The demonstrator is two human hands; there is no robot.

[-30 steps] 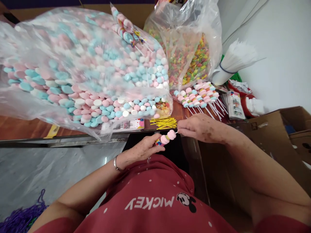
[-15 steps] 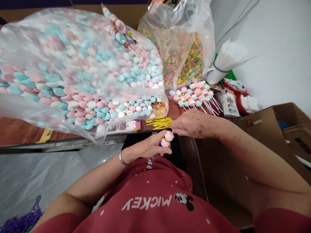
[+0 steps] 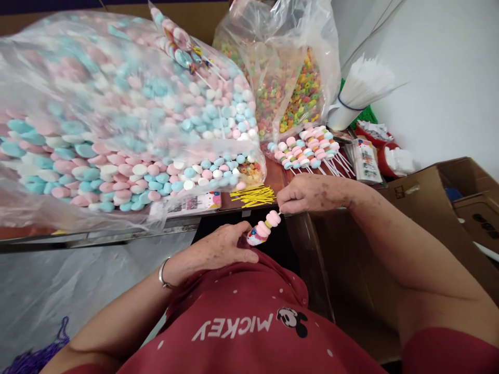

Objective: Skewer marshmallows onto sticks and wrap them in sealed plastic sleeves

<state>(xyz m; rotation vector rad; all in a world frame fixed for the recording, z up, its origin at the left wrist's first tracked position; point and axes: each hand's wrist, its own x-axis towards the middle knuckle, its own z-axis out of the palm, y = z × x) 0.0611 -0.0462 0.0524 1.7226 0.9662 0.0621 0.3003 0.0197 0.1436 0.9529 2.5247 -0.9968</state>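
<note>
A marshmallow skewer (image 3: 268, 223), pink with a green ring between the pieces, is held low in front of my shirt. My right hand (image 3: 310, 194) pinches its short white stick end. At its lower left end sits a printed clear bag (image 3: 255, 238) with blue, white and red patches. My left hand (image 3: 222, 248) holds this bag from the left, its thumb and forefinger on either side; the other fingers are partly hidden. Just beyond both hands, at the table edge, lie yellow twist ties (image 3: 253, 196). Finished-looking marshmallow skewers (image 3: 306, 149) lie in rows beyond my right hand.
A large clear sack of marshmallows (image 3: 128, 135) covers the table's left. Behind stands a bag of ring candies (image 3: 296, 88). To the right are a cup of white sticks (image 3: 346, 111), a stack of printed bags (image 3: 367, 162) and an open cardboard box (image 3: 448, 187).
My left hand has moved left and slightly down. More of the marshmallow skewer and printed bag now shows, stretched between both hands. My right hand now grips the stick end.
</note>
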